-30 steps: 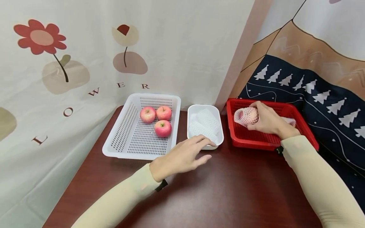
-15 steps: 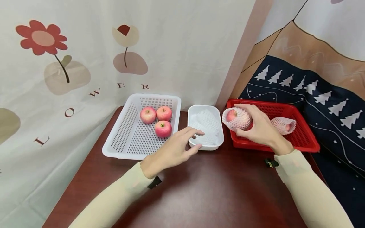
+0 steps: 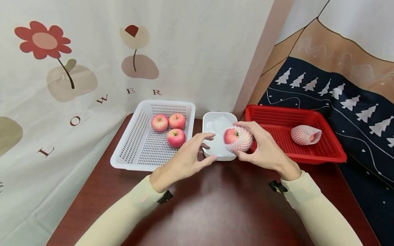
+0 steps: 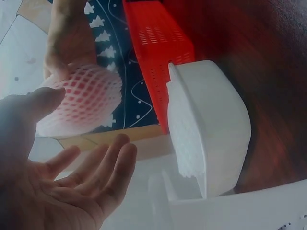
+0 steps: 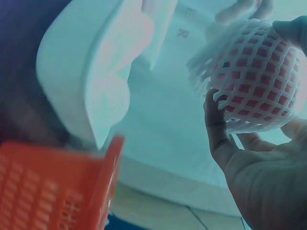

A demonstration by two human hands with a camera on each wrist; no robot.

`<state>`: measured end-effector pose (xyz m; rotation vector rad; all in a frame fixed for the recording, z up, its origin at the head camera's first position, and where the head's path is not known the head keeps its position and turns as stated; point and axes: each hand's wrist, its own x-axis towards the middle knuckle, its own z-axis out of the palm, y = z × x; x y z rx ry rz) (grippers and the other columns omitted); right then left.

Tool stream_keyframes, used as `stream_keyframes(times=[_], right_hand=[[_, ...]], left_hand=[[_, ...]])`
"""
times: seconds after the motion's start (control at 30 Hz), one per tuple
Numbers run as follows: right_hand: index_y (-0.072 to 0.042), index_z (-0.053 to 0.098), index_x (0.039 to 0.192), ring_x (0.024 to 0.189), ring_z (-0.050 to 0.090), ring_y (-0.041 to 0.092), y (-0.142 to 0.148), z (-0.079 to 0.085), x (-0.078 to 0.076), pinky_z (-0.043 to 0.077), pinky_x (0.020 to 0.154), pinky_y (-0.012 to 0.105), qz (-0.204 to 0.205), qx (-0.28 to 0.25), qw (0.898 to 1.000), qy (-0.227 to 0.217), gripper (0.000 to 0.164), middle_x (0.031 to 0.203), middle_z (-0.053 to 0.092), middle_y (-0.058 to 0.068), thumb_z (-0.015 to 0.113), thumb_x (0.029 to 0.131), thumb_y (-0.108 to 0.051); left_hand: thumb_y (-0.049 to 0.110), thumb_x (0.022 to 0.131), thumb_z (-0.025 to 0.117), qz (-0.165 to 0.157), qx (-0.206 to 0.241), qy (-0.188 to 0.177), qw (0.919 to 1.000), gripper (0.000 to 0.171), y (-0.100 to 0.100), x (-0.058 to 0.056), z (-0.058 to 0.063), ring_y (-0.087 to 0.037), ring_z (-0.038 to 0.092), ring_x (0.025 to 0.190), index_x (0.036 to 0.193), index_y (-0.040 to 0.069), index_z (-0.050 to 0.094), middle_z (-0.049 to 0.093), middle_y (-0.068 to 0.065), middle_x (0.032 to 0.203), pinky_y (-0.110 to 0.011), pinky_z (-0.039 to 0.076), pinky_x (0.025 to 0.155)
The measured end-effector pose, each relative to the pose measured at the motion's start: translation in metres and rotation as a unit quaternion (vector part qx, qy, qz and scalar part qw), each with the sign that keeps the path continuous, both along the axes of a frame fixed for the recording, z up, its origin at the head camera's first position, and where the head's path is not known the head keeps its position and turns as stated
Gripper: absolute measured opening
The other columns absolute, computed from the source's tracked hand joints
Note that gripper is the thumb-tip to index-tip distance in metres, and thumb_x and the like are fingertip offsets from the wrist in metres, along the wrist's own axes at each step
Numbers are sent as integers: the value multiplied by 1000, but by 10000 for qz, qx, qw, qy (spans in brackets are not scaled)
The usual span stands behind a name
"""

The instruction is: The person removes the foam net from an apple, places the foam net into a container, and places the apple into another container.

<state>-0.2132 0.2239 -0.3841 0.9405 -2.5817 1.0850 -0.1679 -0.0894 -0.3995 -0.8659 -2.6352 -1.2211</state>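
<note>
My right hand (image 3: 267, 148) grips an apple in a white foam net (image 3: 238, 138), its bare red stem end facing left. In the head view this apple is over the right side of a small white tub (image 3: 220, 155). White foam nets (image 3: 217, 128) lie inside that tub. To the left, my left hand (image 3: 186, 159) is held with fingers apart and bent a little, holding nothing. In the left wrist view a gap shows between its fingers and the netted apple (image 4: 88, 98). The right wrist view has fingers and thumb around the net (image 5: 259, 81).
A white perforated basket (image 3: 129, 136) on the left holds three bare apples (image 3: 176, 138). The red basket (image 3: 307, 159) on the right holds another netted apple (image 3: 305, 134). Both baskets and the tub stand along the back of the dark wooden table (image 3: 215, 212), before printed curtains (image 3: 200, 51).
My right hand has lifted the netted apple out of the red basket and carried it left to the tub. My left hand has drawn back slightly to the left.
</note>
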Motion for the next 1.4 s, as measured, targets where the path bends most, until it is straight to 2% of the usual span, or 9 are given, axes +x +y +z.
stream_keyframes(times=[0.1,0.27,0.47,0.63,0.87,1.07,1.2,1.3,1.4], right_hand=[[-29,59,166,136,66,11,-9,-2,7,58,113,21,167,-125,9997,-92,90,155,69,-4,100,86,-26],[-28,59,166,135,67,11,-22,-6,15,62,112,29,386,-200,9990,-117,90,153,69,-5,100,86,-27],[-29,58,166,132,68,11,-28,-12,21,65,109,37,463,-183,9986,-171,90,151,69,-7,100,86,-30],[-29,57,167,136,68,12,-32,-16,25,63,113,35,519,-210,9982,-233,89,156,68,-7,98,89,-30],[-32,56,169,140,67,11,-35,-19,29,59,116,30,597,-362,9969,-370,92,160,67,-9,101,89,-31],[-30,57,168,137,68,11,-37,-21,29,61,114,31,503,-383,9979,-160,98,157,69,-8,106,83,-30],[-26,58,166,135,69,14,-37,-21,30,64,113,39,353,-259,9990,60,96,154,69,-4,105,82,-29],[-22,57,166,136,69,17,-38,-22,31,66,113,46,215,-128,9996,145,99,154,69,0,105,81,-31],[-16,54,168,136,70,21,-39,-23,32,65,115,50,55,-54,9998,162,102,155,68,4,104,80,-32]], left_hand=[[27,102,93,-45,103,-178,9998,79,1,2,-1,-27,81,123,167,10,52,67,-10,159,-45,71,102],[29,98,98,-92,160,-118,9998,86,2,3,-5,-29,83,119,168,11,51,67,-9,158,-37,71,100],[25,95,100,-141,468,6,9988,87,2,4,-6,-26,82,113,167,11,54,68,-9,152,-46,72,98],[20,94,100,-191,706,-32,9973,83,2,6,-5,-21,79,113,165,12,58,70,-9,148,-45,73,97],[18,94,100,-172,963,-79,9952,80,2,8,-7,-19,78,113,163,13,61,72,-6,147,-30,71,98],[20,94,100,-158,1079,-155,9939,81,1,9,-7,-21,83,110,165,14,59,72,-8,148,-35,72,99],[17,94,100,133,1252,521,9907,70,-2,11,-3,-23,80,122,154,8,65,74,-10,143,-37,71,103],[10,92,99,327,1407,1467,9786,50,-3,12,3,-25,78,119,135,5,74,77,-9,130,-35,69,102],[7,91,99,179,1285,2254,9656,31,-1,10,8,-20,78,108,117,8,82,80,-5,115,-33,67,96]])
